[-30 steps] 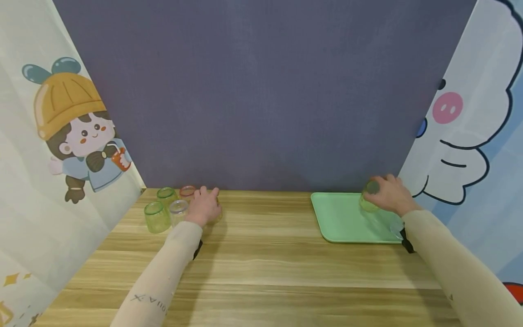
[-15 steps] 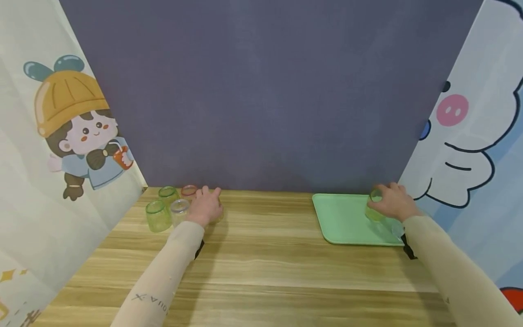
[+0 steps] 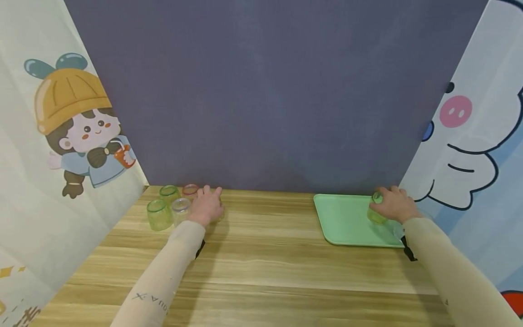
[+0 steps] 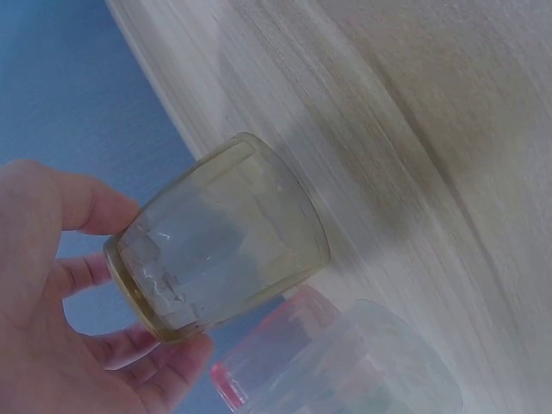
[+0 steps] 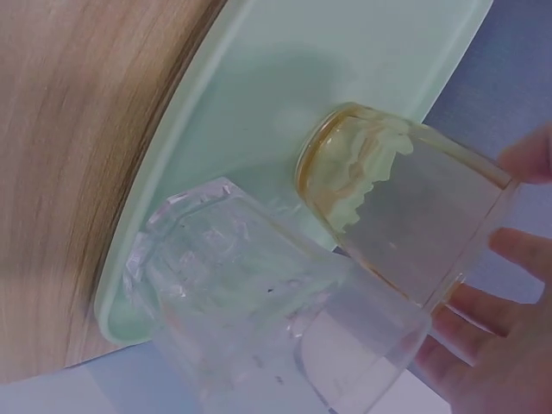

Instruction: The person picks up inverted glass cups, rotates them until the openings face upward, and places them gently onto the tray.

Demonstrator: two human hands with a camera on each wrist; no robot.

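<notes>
My left hand (image 3: 207, 206) grips a yellow-tinted drinking glass (image 4: 224, 237) round its thick base; the glass stands upside down, its rim at the tabletop. In the head view the hand hides most of it. On the right, my right hand (image 3: 395, 204) holds another yellow-tinted drinking glass (image 5: 397, 198) near its rim, fingertips and thumb on opposite sides. That one is upright, its base at the surface of the pale green tray (image 3: 343, 222). A clear glass (image 5: 250, 276) stands beside it on the tray, mostly behind my wrist in the head view.
Left of my left hand cluster several upturned glasses: a green one (image 3: 159, 215), another green one (image 3: 169, 194) behind, a clear one (image 3: 181, 210) and a pink-rimmed one (image 3: 189, 190). A dark grey panel (image 3: 261, 100) rises along the back edge of the wooden table (image 3: 261, 272).
My right hand has brought its glass down onto the tray and slightly toward me. The left hand stays at its glass. The head view has shifted a little.
</notes>
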